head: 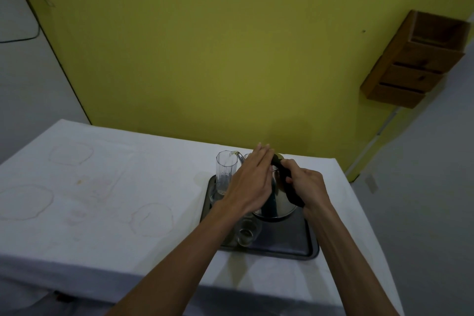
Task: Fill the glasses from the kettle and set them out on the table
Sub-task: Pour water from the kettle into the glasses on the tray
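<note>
The left of the bench (102,187) is white cloth marked with old ring stains. I judge the filled glasses should go there, since nothing stands on it. The tall glass (225,172) stands upright at the far left corner of the tray (287,249), close to the tray's lip, so a knock from the spout (239,155) could tip it onto the cloth. The spout hangs just over its rim and a thin pale stream seems to fall in. The level looks low, so this first fill is barely begun.

My left grip (252,182) lies flat with its fingers straight and together on top of the kettle (279,202), I think to hold the lid down while the body tilts. More glasses (246,235) sit low on the near side of the tray, just beside my left forearm and partly hidden by it. A second rim shows behind my fingertips.

My right grip (307,187) is clamped round the black handle (289,187), carrying the weight and setting the tilt. The right half of the tray is bare metal with room to set the kettle down. Beyond it the bench ends soon, so the right side leaves little margin.
</note>
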Tool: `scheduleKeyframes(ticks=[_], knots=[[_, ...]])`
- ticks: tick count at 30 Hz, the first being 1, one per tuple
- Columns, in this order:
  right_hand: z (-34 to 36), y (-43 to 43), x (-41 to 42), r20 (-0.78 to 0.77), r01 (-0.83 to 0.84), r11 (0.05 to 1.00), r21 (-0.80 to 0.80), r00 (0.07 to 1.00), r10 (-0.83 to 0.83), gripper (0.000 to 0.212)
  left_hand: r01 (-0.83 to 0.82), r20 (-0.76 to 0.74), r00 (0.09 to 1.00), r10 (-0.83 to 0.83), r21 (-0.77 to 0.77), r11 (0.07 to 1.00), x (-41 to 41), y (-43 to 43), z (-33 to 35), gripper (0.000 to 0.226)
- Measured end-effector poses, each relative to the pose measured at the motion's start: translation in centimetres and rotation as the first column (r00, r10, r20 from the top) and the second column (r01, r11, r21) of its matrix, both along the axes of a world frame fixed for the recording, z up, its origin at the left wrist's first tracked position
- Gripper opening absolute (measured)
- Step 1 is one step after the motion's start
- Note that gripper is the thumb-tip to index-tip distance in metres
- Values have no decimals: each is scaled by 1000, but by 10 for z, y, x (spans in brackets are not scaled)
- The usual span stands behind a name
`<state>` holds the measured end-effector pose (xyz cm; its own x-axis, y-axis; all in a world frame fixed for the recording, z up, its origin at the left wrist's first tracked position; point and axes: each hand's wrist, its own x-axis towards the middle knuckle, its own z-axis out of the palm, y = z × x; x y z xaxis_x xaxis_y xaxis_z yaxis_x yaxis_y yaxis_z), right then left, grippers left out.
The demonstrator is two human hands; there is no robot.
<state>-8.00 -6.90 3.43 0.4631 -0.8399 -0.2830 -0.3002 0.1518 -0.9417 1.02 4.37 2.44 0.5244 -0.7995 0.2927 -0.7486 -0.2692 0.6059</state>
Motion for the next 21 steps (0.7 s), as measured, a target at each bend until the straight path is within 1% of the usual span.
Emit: scheduleKeyframes(ticks=[8,15,21], knots=[[0,-1,0,14,-3,1000,7,1000,3,39,0,-1,1000,0,2,1000,0,1,0,49],[-2,-1,1,1,3,1000,20,1000,-3,44,5,11,1000,-5,-10,1000,1,1,1,48],[-2,-2,2,3,0,1000,21,1000,0,42,14,20,1000,-14,-12,1000,2,2,2,48]])
